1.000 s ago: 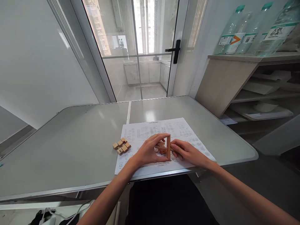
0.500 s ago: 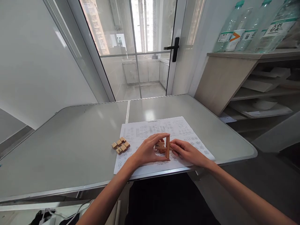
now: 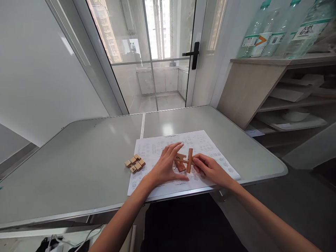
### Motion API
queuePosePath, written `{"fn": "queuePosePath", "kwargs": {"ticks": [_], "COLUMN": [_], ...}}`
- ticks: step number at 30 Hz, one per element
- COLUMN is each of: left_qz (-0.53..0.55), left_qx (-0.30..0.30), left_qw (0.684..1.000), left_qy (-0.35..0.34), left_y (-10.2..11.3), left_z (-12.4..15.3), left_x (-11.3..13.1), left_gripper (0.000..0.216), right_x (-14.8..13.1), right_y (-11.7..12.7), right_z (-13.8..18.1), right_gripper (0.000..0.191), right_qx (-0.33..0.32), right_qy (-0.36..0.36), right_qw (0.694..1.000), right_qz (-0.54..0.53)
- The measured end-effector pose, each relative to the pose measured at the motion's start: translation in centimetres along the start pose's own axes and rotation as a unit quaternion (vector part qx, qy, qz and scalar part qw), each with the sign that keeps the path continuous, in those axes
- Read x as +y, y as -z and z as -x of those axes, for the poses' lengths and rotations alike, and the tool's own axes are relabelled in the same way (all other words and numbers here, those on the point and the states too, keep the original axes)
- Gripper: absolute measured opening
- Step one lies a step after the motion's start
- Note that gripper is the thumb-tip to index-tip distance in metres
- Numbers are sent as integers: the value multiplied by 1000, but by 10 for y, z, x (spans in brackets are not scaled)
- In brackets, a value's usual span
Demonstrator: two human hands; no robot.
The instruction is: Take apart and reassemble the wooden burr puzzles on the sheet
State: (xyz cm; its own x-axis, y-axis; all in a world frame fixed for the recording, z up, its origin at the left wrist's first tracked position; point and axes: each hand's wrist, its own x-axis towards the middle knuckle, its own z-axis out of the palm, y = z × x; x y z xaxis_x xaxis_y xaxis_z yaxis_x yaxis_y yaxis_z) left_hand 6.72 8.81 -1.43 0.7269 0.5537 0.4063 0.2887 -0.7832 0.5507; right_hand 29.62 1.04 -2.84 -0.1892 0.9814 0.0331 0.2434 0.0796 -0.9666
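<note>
My right hand [image 3: 208, 168] pinches the end of a notched wooden puzzle piece, which seems joined to others. An upright wooden bar [image 3: 189, 159] crosses just left of those fingertips, slightly tilted. Left of the bar shows a notched piece with a black mark [image 3: 181, 158]. Beneath it, a reddish wooden piece [image 3: 180, 167] is partly visible; whether it touches the paper I cannot tell. My left hand [image 3: 167, 165] is open, thumb and fingers spread wide in a C shape beside the pieces, apart from the bar. Printed paper [image 3: 210, 142] lies under both hands.
Several small wooden blocks [image 3: 135, 163] sit in a cluster at the paper's left edge, one marked with a number. The grey table [image 3: 86, 164] has a seam and rounded right corner. Plastic bottles [image 3: 278, 35] stand on a shelf unit [image 3: 254, 84] at right.
My left fingers and thumb have let go of the upright bar's two ends and opened. The bar now leans slightly in my right hand's hold.
</note>
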Motion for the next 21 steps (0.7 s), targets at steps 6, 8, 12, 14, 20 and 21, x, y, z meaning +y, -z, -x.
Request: {"fn": "queuePosePath", "kwargs": {"ticks": [6, 8, 12, 14, 20, 21], "left_qz": [-47, -54, -75, -71, -5, -5], "left_qx": [18, 21, 55, 107, 226, 223], "left_qw": [996, 993, 988, 982, 965, 968], "left_qy": [78, 98, 119, 139, 133, 114], "left_y": [-8, -9, -4, 1, 18, 19], "left_z": [3, 4, 1, -4, -16, -17], "left_x": [-10, -11, -14, -14, -2, 2], "left_gripper": [118, 111, 101, 96, 79, 81], "right_x": [3, 4, 5, 6, 1, 0], "right_y": [0, 0, -1, -1, -2, -2], "right_z": [-1, -1, -1, -1, 0, 1], "right_gripper": [47, 48, 51, 50, 44, 44], "right_qx": [99, 109, 113, 109, 94, 91], "right_qy": [6, 4, 3, 6, 25, 27], "right_qw": [995, 994, 993, 993, 994, 994], "right_qz": [3, 11, 37, 45, 57, 62]}}
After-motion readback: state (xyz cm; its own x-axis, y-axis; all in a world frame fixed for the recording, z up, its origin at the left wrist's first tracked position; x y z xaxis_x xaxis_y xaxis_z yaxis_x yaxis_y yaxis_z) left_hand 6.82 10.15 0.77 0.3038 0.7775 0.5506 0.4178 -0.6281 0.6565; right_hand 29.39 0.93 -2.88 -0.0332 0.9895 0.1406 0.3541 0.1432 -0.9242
